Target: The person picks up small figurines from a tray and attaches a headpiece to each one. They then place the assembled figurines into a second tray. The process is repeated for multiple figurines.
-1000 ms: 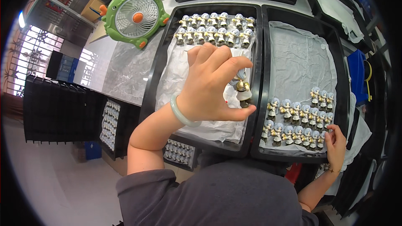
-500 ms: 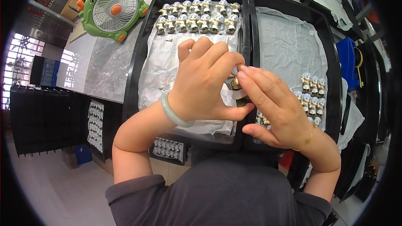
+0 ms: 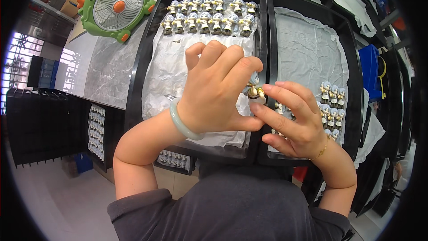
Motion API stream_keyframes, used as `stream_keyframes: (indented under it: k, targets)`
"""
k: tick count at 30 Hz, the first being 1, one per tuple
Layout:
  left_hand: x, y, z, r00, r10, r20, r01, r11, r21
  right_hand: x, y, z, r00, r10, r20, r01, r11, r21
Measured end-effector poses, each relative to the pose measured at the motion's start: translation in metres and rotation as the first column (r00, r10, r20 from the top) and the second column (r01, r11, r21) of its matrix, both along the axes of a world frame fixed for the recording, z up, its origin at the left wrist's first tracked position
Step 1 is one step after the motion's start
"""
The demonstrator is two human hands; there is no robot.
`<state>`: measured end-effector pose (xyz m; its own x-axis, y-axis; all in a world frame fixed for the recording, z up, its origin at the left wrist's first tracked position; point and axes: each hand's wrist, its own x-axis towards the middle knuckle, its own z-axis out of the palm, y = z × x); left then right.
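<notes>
My left hand (image 3: 218,87), with a pale bangle at the wrist, grips a small figurine (image 3: 255,93) between index finger and thumb; its other fingers are curled. The figurine has pale blue-grey hair and a white and yellow outfit, and its lower end is partly hidden. On its right side, my right hand (image 3: 296,122) touches it with two fingertips, its fingers spread and its thumb apart. Below my hands is the left black tray (image 3: 136,80), lined with white paper; similar figurines (image 3: 205,22) stand in two rows at its far end.
A second black tray (image 3: 352,62) adjoins on the right, with more figurines (image 3: 331,115) at its near right. A green fan (image 3: 117,6) stands at the far left. Beyond the right tray is a blue bin (image 3: 369,69). Lower trays of figurines (image 3: 96,131) show at left.
My right hand has drawn slightly down, and its fingers have spread from a flat, closed row. The figurine now shows more between my hands. The view has shifted slightly.
</notes>
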<state>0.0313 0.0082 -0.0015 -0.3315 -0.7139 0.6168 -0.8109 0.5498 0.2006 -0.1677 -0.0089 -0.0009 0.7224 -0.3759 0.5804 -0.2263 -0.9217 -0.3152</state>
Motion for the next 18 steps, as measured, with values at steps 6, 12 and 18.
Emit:
stream_keyframes:
  k: [6,12,18]
  targets:
    - [0.0,0.002,0.0,1.0,0.002,0.016,-0.002,1.0,-0.017,-0.004,-0.005,-0.001,0.992,-0.044,0.114,0.046,0.999,-0.016]
    - [-0.001,0.002,0.001,1.0,-0.018,0.007,0.018,1.0,0.02,0.002,-0.007,-0.008,0.984,-0.033,0.174,0.045,0.997,-0.07]
    - [0.032,-0.026,0.008,0.994,0.071,-0.087,-0.057,0.986,0.155,-0.005,-0.016,-0.009,0.987,-0.056,0.154,0.059,0.998,-0.014]
